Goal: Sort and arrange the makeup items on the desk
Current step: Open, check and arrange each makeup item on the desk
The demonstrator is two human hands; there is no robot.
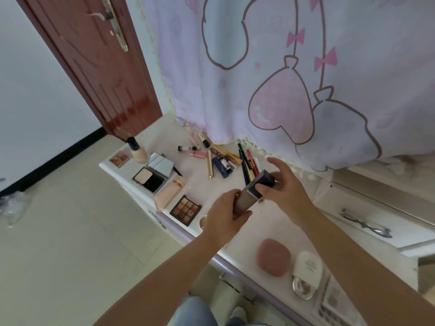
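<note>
The desk (pixel 237 182) runs from far left to near right under a hanging curtain (pixel 282 78), its makeup already falling into kinds: compacts and palettes (pixel 185 210) along the left edge, pencils and sticks (pixel 226 161) fanned at the far side, likely so like sits with like. Above the middle, both hands lift a tube (pixel 253 192) clear of the top. The left hand (pixel 227 217) wraps its brown body; the right hand (pixel 282 184) pinches the dark cap with thumb and curled fingers, index finger lifted, probably to check or tighten it before placing.
</note>
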